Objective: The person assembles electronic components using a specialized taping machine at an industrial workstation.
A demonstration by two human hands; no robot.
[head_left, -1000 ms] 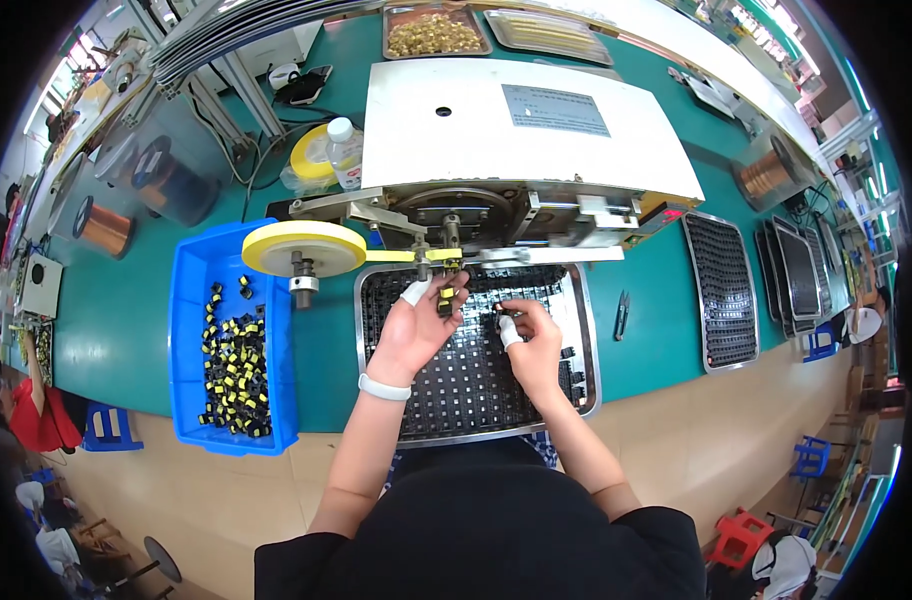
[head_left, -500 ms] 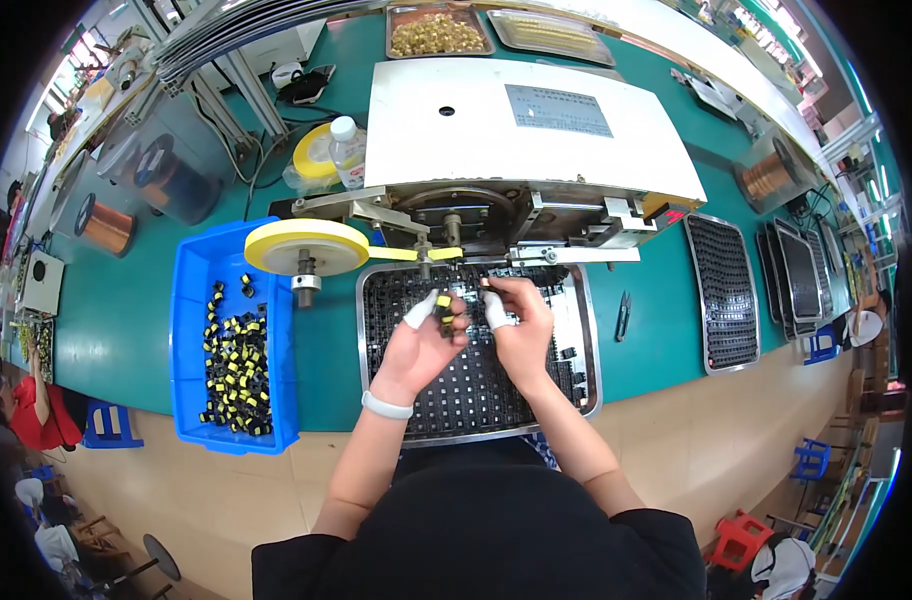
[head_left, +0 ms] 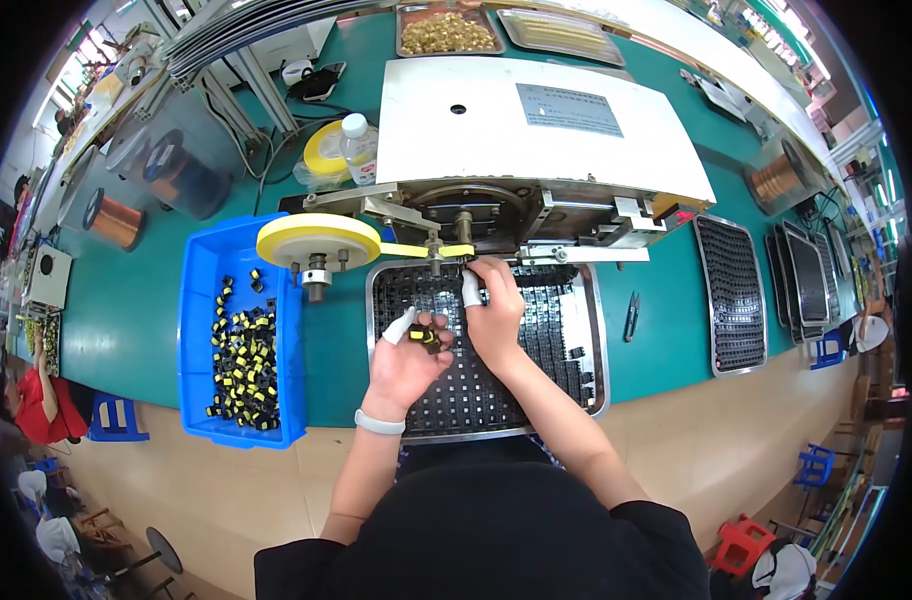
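Several small black coil bobbins with yellow tape bands (head_left: pixel 423 337) lie in the curled fingers of my left hand (head_left: pixel 401 368), palm up over the tray. My right hand (head_left: pixel 494 315) reaches up to the taping machine (head_left: pixel 536 125), its fingers pinched at the spindle; what they hold is hidden. Beside those fingertips ends a strip of yellow tape (head_left: pixel 406 249), running from the tape roll (head_left: pixel 311 240) on the left. White covers wrap both thumbs. Below my hands, a metal tray (head_left: pixel 600 360) carries rows of black bobbins.
A blue bin (head_left: pixel 189 340) with many yellow-taped bobbins stands left. Small black snips (head_left: pixel 632 317) lie right of the tray, before another bobbin tray (head_left: pixel 731 295). A bottle (head_left: pixel 359 150) stands behind the roll; copper wire spools (head_left: pixel 113 222) sit farther left.
My right hand has moved up from beside the left hand to the machine's spindle. My left hand has drawn back toward me and lower, still with the taped bobbins. The whole view has shifted slightly.
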